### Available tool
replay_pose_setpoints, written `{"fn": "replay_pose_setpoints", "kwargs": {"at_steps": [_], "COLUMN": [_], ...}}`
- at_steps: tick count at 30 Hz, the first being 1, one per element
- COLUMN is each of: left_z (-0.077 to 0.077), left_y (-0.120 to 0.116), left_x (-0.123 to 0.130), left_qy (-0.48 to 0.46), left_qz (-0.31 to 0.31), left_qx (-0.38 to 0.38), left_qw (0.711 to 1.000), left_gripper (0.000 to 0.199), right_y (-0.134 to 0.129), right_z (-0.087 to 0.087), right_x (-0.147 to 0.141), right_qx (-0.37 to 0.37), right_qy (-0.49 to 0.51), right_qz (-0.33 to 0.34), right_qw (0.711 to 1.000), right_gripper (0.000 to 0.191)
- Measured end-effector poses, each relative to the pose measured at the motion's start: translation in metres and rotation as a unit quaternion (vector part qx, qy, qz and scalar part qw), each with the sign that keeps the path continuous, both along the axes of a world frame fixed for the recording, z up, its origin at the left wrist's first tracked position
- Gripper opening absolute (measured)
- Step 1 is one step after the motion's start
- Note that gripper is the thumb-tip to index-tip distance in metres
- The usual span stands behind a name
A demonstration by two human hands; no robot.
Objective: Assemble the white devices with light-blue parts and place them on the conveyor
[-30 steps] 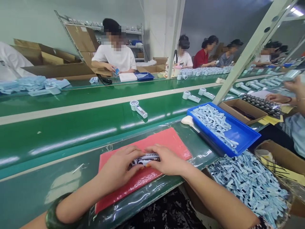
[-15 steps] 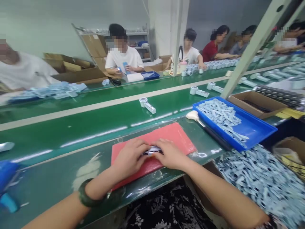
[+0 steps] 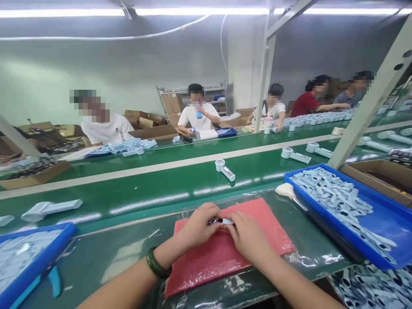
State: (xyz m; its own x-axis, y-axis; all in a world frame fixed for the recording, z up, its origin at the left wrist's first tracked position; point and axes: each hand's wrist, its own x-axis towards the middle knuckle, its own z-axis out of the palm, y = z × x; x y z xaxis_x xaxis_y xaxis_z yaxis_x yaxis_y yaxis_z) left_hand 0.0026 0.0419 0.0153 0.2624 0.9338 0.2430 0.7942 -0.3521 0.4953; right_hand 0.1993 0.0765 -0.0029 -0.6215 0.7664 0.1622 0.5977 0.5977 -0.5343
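Over a red pad (image 3: 206, 274) on the bench, my left hand (image 3: 202, 225) and my right hand (image 3: 249, 234) meet at a small pale-blue part (image 3: 228, 221) with dark patches. Fingers and thumbs of both hands are closed on it, one hand at each end. Much of the part is covered by my fingers, so its exact kind does not show. Just beyond the pad, a light-blue handheld fan (image 3: 225, 170) with a round head and a short handle lies on the green conveyor belt (image 3: 154, 182).
A blue tray (image 3: 384, 219) of pale-blue pieces stands right, beside a white-headed brush (image 3: 286, 190). More pieces (image 3: 370, 285) lie below it. At left are another blue tray (image 3: 69, 234) and teal-handled pliers (image 3: 55, 281). A slanted metal post (image 3: 363, 94) rises at right. Co-workers sit across the belt.
My view has tilted up and swung left, bringing in the left tray and ceiling lights. Both hands stay on the part, with its visible portion changed. A co-worker opposite has raised a blue object.
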Motion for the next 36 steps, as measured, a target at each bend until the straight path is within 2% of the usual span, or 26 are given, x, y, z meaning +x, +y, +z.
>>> {"fn": "replay_pose_setpoints", "kwargs": {"at_steps": [2, 5, 10, 14, 20, 25, 29, 32, 34, 36], "left_z": [0.001, -0.001, -0.022, -0.035, -0.04, -0.035, -0.031, -0.029, -0.027, -0.024], "left_y": [0.003, 0.005, 0.032, 0.041, 0.028, 0.027, 0.021, 0.007, -0.006, -0.017], "left_x": [-0.001, -0.007, -0.031, -0.038, -0.033, -0.029, -0.028, -0.024, -0.018, -0.01], "left_qy": [-0.017, -0.039, -0.028, -0.023, -0.03, -0.016, 0.03, 0.079, 0.105, 0.116], "left_qz": [-0.016, -0.051, -0.051, -0.058, -0.017, -0.018, -0.046, -0.071, -0.078, -0.077], "left_qx": [-0.006, -0.004, 0.029, 0.052, 0.086, 0.142, 0.213, 0.251, 0.244, 0.208], "left_qw": [1.0, 0.998, 0.998, 0.997, 0.996, 0.99, 0.976, 0.962, 0.961, 0.968], "left_gripper": [0.011, 0.018, 0.031, 0.034, 0.037, 0.04, 0.036, 0.034, 0.034, 0.034], "right_y": [-0.002, -0.003, 0.011, 0.014, 0.01, 0.011, 0.016, 0.015, 0.009, 0.001], "right_z": [-0.002, 0.0, 0.006, -0.002, -0.015, -0.008, 0.001, 0.006, 0.008, 0.007], "right_x": [-0.004, -0.008, -0.014, -0.014, -0.013, -0.011, 0.003, 0.019, 0.025, 0.027], "right_qx": [-0.003, -0.001, -0.023, -0.016, -0.007, -0.042, -0.109, -0.131, -0.102, -0.06], "right_qy": [-0.008, -0.006, 0.035, 0.081, 0.129, 0.149, 0.159, 0.113, 0.055, 0.008], "right_qz": [-0.008, -0.025, -0.057, -0.057, -0.035, -0.038, -0.011, 0.025, 0.057, 0.071], "right_qw": [1.0, 1.0, 0.998, 0.995, 0.991, 0.987, 0.981, 0.985, 0.992, 0.996], "right_gripper": [0.026, 0.024, 0.021, 0.018, 0.013, 0.014, 0.016, 0.026, 0.04, 0.044]}}
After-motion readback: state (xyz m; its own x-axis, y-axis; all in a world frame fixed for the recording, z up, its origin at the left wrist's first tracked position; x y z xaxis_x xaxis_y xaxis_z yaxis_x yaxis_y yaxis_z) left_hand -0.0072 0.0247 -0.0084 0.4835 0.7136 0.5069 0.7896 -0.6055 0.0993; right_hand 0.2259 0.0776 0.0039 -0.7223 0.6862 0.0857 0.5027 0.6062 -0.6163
